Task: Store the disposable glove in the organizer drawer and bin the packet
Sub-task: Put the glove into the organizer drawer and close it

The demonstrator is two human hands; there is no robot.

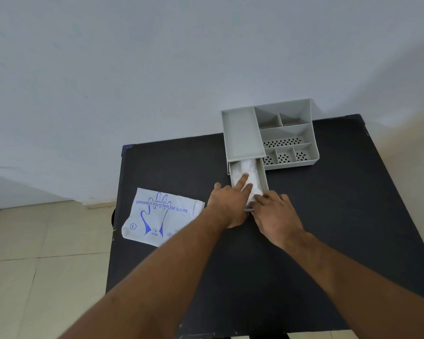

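Note:
A grey plastic organizer (pixel 242 135) stands at the far side of the black table (pixel 328 216). Its drawer (pixel 264 177) is pulled out toward me. A clear, crumpled disposable glove (pixel 245 168) lies inside the drawer. My left hand (pixel 228 204) reaches into the drawer, fingers spread and pressing down on the glove. My right hand (pixel 274 214) rests at the drawer's front edge, fingers curled against it. The white packet (pixel 157 216), printed in blue with a hand outline and "disposable polyethylene gloves", lies flat on the table's left part, left of my left hand.
The organizer's right half has several open compartments (pixel 287 143) with perforated floors. A pale wall (pixel 157 69) runs behind the table. Tiled floor (pixel 34 265) shows to the left. The packet's left end overhangs the table's left edge. No bin is in view.

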